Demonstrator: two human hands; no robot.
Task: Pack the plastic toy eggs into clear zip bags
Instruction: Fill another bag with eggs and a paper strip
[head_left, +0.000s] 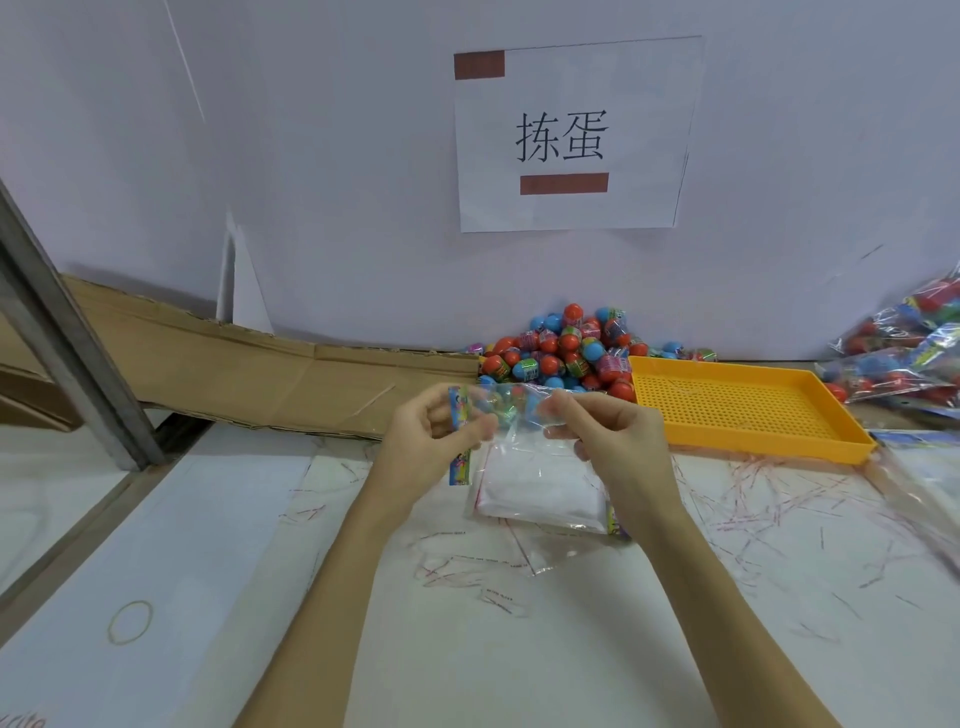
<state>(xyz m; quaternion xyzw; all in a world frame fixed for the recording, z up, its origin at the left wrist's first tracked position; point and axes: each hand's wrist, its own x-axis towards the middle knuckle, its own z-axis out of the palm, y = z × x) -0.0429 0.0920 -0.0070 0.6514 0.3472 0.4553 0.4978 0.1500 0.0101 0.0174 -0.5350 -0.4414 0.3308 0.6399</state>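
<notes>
— What can be read in front of me?
— A white paper sign on the wall bears two large black characters, 拣蛋.
— And on my table?
— At the lower left edge, partial letters "rite"; egg and bag prints are illegible.

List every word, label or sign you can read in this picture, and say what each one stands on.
"拣蛋": printed in black on the white paper sign on the wall.
"rite": end of a word at the bottom left table edge, cut off.
Printed strip on the clear zip bag: too blurred to read.
Labels on the toy eggs: too small to read.
</notes>
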